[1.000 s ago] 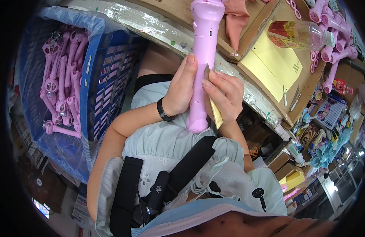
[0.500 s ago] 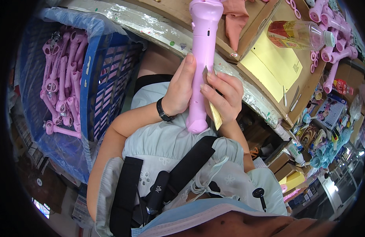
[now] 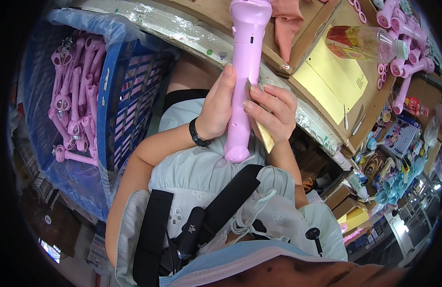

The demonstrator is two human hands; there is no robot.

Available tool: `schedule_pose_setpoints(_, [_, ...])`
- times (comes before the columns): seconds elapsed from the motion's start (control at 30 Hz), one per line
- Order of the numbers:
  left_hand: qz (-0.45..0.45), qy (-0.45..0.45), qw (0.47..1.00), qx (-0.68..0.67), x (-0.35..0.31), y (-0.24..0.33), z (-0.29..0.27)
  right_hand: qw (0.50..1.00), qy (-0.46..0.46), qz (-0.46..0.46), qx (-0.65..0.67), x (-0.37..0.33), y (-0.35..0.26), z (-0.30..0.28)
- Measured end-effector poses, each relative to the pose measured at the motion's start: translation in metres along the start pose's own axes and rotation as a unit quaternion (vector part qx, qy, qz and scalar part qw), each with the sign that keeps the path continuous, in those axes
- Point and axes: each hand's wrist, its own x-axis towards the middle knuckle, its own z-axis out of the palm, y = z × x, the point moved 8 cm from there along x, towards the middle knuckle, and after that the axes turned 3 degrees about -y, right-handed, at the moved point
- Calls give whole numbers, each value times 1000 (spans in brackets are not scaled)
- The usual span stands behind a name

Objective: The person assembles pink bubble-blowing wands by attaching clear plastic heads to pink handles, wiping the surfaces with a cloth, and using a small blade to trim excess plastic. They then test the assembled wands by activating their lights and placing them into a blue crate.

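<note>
A long pink plastic housing (image 3: pixel 244 62), shaped like a microphone body with a wider head, stands upright in front of my torso. My left hand (image 3: pixel 216 110) wraps round it from the left, thumb along its side. In my right hand (image 3: pixel 277 112) is a knife (image 3: pixel 265 138) with a yellowish handle, pinched between thumb and fingers. Its blade tip lies against the right side of the pink housing, near the middle. The head of the housing runs up to the picture's upper edge.
At left, a blue crate (image 3: pixel 104 112) lined with plastic holds several pink housings (image 3: pixel 75 95). On the bench are a yellow sheet (image 3: pixel 332 79), a clear bottle (image 3: pixel 366 43) of yellowish liquid, a salmon cloth (image 3: pixel 287 31), slim tools (image 3: pixel 358 119) and more pink parts (image 3: pixel 412 67).
My right hand and the knife have shifted slightly right and down along the housing. My left hand and the housing stay nearly where they were.
</note>
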Motion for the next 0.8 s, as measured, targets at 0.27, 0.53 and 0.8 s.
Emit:
schedule_pose_setpoints(0.27, [-8, -17, 999, -36, 0, -1, 0, 996, -65, -58, 23, 11, 9, -1])
schedule_pose_setpoints(0.53, [-28, 5, 999, -18, -2, -8, -8, 987, -118, -111, -9, 20, 5, -3])
schedule_pose_setpoints(0.8, [-56, 1, 998, -27, -4, -6, -5, 981, -85, 38, 169, 21, 34, 0])
